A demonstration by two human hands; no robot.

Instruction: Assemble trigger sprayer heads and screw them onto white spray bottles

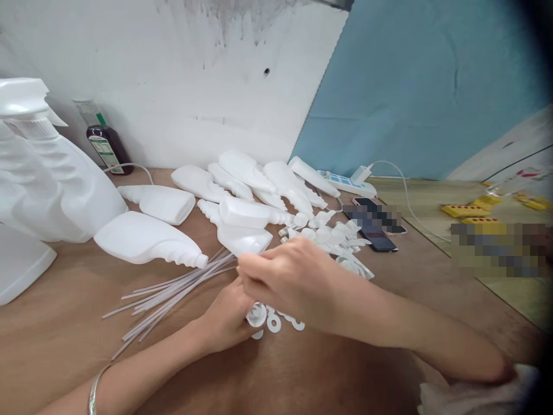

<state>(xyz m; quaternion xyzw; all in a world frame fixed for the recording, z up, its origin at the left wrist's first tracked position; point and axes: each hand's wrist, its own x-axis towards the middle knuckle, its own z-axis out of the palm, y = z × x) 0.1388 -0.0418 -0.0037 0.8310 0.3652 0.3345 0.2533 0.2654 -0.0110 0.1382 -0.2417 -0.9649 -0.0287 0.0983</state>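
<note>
My left hand [227,320] is closed around a white sprayer head [256,315], whose round collar shows below the fingers. Just above it, my right hand [294,279] is closed in a pinch; whatever its fingertips hold is hidden. Flat white ring washers [273,323] lie on the table beside the left hand. Behind the right forearm is a heap of white sprayer heads [332,233]. Thin clear tubes [173,294] lie in a loose bundle to the left of my hands.
Several white plastic bottles [147,239] lie across the brown table [64,340]. Upright spray bottles [64,178] stand at left, near a dark labelled bottle [108,150]. Phones [378,236] and a power strip [349,183] with a cable are at right, before yellow items [470,210].
</note>
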